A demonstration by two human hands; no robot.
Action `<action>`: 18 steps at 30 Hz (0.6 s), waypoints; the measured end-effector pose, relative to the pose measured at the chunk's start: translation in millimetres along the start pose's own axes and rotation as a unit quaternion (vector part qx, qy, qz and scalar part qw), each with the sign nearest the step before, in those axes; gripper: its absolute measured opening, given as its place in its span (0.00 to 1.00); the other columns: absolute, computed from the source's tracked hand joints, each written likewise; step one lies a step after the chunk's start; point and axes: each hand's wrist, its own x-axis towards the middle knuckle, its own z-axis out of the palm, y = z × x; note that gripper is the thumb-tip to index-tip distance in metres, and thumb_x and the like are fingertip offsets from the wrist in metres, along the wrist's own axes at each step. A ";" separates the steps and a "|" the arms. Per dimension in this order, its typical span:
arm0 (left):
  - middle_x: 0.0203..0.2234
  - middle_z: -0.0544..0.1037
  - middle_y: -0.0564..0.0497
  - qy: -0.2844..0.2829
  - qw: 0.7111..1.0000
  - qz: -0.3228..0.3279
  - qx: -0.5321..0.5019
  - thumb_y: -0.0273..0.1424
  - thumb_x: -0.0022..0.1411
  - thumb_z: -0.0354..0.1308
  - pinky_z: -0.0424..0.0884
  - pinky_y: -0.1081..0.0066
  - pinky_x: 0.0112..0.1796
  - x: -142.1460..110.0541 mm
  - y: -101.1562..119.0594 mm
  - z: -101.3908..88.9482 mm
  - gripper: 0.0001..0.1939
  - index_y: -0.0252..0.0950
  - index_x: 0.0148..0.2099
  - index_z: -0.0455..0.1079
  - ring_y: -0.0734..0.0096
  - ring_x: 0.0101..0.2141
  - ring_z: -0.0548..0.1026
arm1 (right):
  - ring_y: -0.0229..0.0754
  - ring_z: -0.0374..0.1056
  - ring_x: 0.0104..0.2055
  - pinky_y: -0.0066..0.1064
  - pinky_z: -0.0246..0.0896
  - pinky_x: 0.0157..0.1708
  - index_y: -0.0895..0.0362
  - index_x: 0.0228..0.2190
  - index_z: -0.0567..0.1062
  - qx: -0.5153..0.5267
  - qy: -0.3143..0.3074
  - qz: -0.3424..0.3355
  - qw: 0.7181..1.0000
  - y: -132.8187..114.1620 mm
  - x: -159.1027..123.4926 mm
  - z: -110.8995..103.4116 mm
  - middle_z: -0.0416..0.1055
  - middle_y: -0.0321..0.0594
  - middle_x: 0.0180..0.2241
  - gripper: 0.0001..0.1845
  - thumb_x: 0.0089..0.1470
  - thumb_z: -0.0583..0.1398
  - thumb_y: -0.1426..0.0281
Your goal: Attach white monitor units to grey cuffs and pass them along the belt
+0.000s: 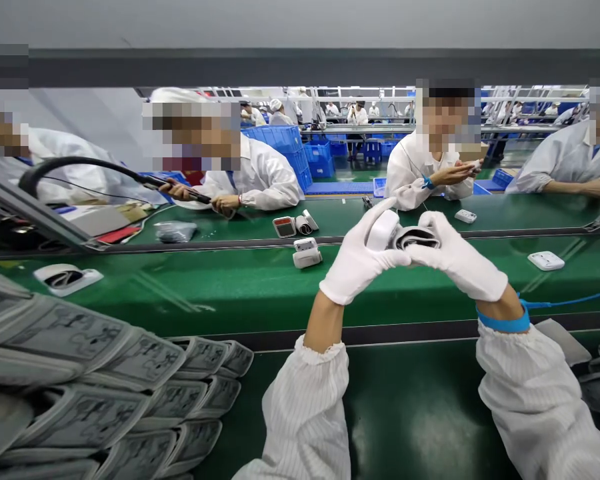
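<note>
My left hand [360, 253] and my right hand [455, 257], both in white fabric gloves, hold a small white device with a rolled grey fabric cuff [403, 235] up between them above the green conveyor belt [180, 293]. It looks like a blood pressure monitor, though the gloves hide part of it. My left hand grips the white body, and my right fingers press on the grey roll. A blue wrist strap [505, 321] circles my right wrist, with its cord running off to the right.
Several folded grey printed cuffs [100, 373] lie stacked at the lower left. White devices [307, 253] and a white unit [545, 261] sit on the belts. Co-workers in white coats work across the line, one holding a black hose [105, 170]. Blue crates stand behind them.
</note>
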 end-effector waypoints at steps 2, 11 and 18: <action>0.50 0.80 0.42 0.012 0.998 -0.039 -0.052 0.49 0.53 0.75 0.80 0.67 0.36 3.4 -4.3 -1.2 0.42 0.39 0.64 0.67 0.48 0.51 0.80 | 0.43 0.73 0.39 0.35 0.74 0.38 0.52 0.42 0.63 -0.011 -0.013 -0.002 1.000 -1.4 -2.4 -11.5 0.72 0.35 0.37 0.30 0.47 0.74 0.59; 0.27 0.72 0.55 -0.038 0.974 -0.181 -0.128 0.57 0.51 0.73 0.66 0.77 0.17 1.2 -4.2 -3.0 0.35 0.39 0.44 0.61 0.65 0.25 0.81 | 0.57 0.62 0.70 0.50 0.66 0.66 0.51 0.71 0.47 -0.036 0.126 -0.177 0.975 33.5 21.4 -5.2 0.58 0.53 0.69 0.57 0.54 0.68 0.44; 0.18 0.63 0.62 0.025 0.972 -0.208 -0.106 0.66 0.59 0.59 0.53 0.79 0.12 2.4 -7.4 11.1 0.34 0.39 0.45 0.65 0.81 0.11 0.60 | 0.58 0.42 0.78 0.55 0.38 0.76 0.61 0.71 0.53 -0.299 0.125 -0.191 0.927 58.0 24.8 16.7 0.47 0.59 0.72 0.45 0.67 0.52 0.44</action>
